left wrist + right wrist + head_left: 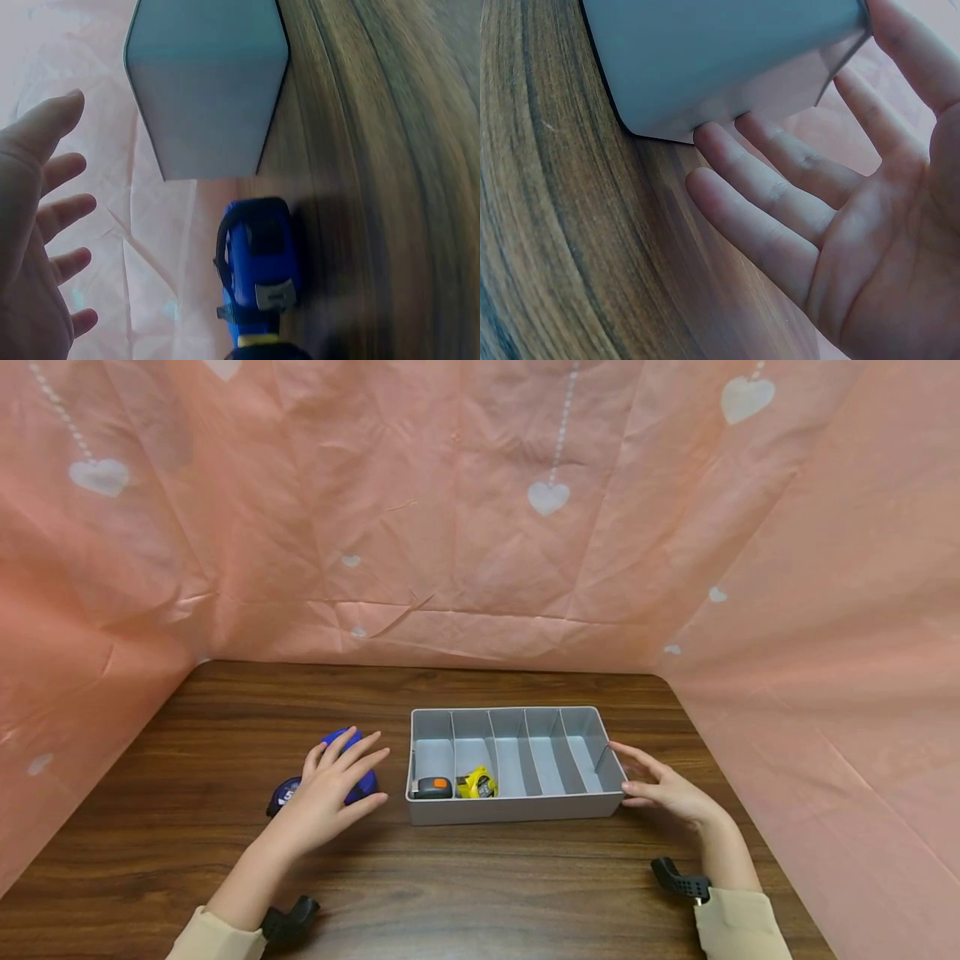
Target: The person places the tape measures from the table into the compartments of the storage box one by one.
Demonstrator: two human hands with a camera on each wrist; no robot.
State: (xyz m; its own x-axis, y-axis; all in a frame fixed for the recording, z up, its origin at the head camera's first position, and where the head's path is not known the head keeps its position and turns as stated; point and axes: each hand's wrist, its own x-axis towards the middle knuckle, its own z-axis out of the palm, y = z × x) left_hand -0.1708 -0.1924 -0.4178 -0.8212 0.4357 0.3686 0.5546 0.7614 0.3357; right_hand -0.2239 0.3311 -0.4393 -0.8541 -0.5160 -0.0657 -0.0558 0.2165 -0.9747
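My left hand (pixel 326 797), fingers spread, hovers above the blue tape measures (pixel 365 787) left of the box and holds nothing. In the left wrist view a blue tape measure (pixel 262 255) with a black wrist strap shows apart from that hand; the hand hides part of the group, so their number is unclear. My right hand (pixel 671 793) touches the right end of the grey divided box (pixel 517 811), its fingertips against the end wall (pixel 742 60). A black and orange tape measure (pixel 432 788) lies in the leftmost compartment, a yellow tape measure (pixel 477 783) in the one beside it.
The box stands on a dark wood table (pixel 480 877), and its three right compartments show bare floors. Pink cloth (pixel 465 527) with white hearts hangs behind the table and along both sides. Black wrist mounts (pixel 678 878) sit by both sleeves.
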